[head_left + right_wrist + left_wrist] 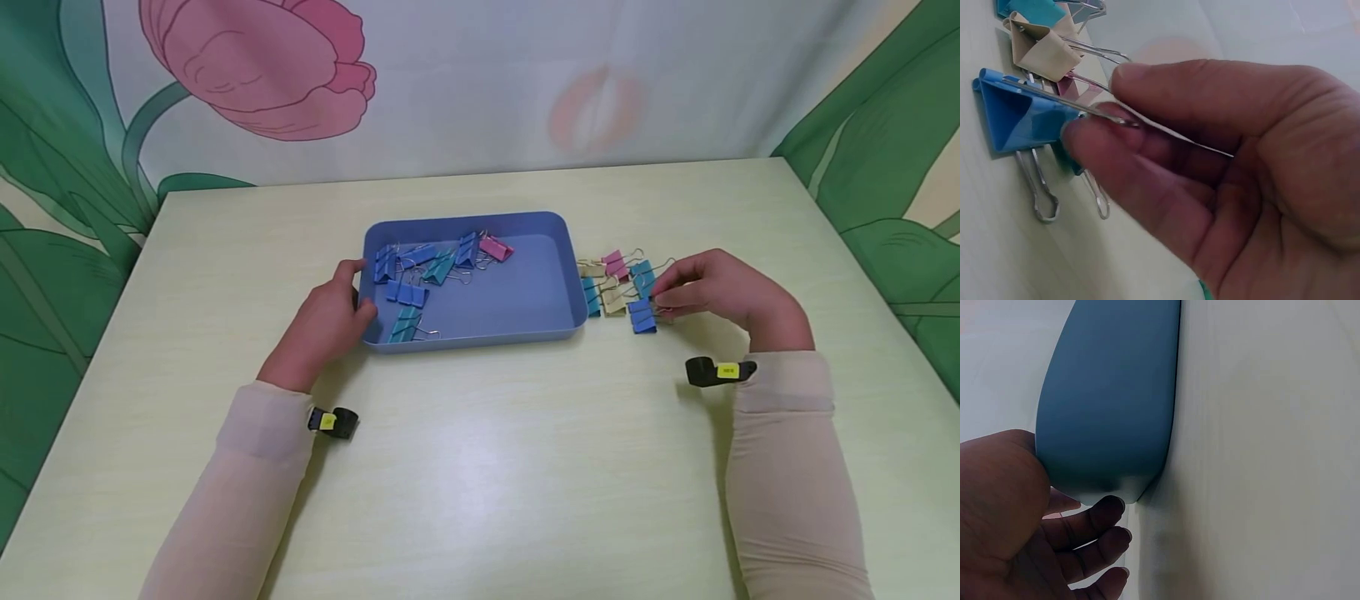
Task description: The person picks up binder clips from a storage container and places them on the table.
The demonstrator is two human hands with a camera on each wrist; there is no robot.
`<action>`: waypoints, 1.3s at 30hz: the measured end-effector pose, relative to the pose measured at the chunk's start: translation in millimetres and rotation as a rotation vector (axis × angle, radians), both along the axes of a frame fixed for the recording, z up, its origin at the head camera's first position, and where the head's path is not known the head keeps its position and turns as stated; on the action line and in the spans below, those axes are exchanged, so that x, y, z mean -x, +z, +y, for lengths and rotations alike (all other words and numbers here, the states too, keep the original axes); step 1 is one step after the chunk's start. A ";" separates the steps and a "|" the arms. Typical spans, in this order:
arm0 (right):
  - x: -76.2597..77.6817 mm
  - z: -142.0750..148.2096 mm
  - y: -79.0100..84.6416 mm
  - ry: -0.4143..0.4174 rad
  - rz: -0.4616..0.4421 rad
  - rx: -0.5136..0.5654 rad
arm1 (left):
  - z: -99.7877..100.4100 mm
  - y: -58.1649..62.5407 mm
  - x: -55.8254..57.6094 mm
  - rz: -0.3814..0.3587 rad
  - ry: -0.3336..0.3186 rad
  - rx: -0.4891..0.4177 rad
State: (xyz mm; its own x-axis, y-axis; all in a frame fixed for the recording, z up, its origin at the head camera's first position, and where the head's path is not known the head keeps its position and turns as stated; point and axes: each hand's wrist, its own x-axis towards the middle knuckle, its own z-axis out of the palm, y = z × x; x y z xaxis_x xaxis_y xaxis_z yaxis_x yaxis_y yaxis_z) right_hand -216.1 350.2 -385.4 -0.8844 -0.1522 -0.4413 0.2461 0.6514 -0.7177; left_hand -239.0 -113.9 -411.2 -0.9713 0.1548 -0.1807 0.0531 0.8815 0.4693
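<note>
My left hand grips the left edge of a blue tray, thumb over the rim and the other fingers bent along the outside. In the left wrist view this hand is at the tray's corner. Several blue, teal and pink binder clips lie in the tray's left half. My right hand is at a cluster of clips on the table beside the tray. In the right wrist view, its thumb and forefinger stand around the wire handle of a blue binder clip; whether they pinch it is unclear.
Right of the tray, pink, cream and teal binder clips lie close together, near its wall. The pale table ends at a flower-printed curtain behind. A black band with a camera sits at each wrist.
</note>
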 end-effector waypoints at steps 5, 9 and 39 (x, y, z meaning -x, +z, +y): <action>-5.9 0.8 12.2 0.037 0.051 -0.151 | -0.7 -0.5 0.4 -0.002 -0.001 -0.002; -9.8 0.1 23.1 0.048 0.104 -0.292 | -0.3 -0.2 0.5 -0.001 -0.008 -0.006; -9.1 -77.6 25.4 -0.058 0.560 0.289 | -1.7 -3.4 -0.5 0.078 -0.011 0.005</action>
